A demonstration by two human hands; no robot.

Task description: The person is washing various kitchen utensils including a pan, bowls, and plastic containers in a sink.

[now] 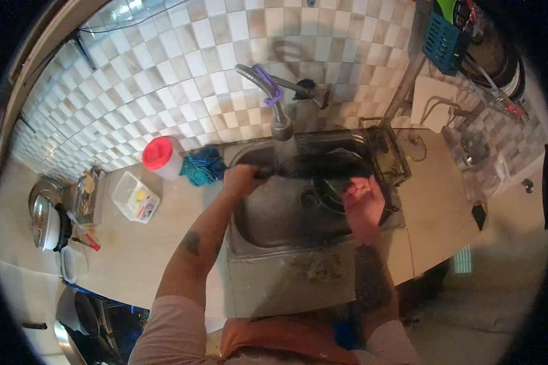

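My left hand is closed around the handle of a dark pan, held over the sink. The pan is blurred and mostly in shadow. Water runs from the flexible metal faucet near the handle end of the pan. My right hand is at the pan's right end with its fingers curled; whether it grips the rim is unclear. Below the pan, another dark round vessel lies in the right part of the sink, partly hidden by my right hand.
Left of the sink are a blue-green mesh scrubber, a red-lidded container and a clear plastic tub. A wire rack stands at the sink's back right corner. A glass lid lies beyond it.
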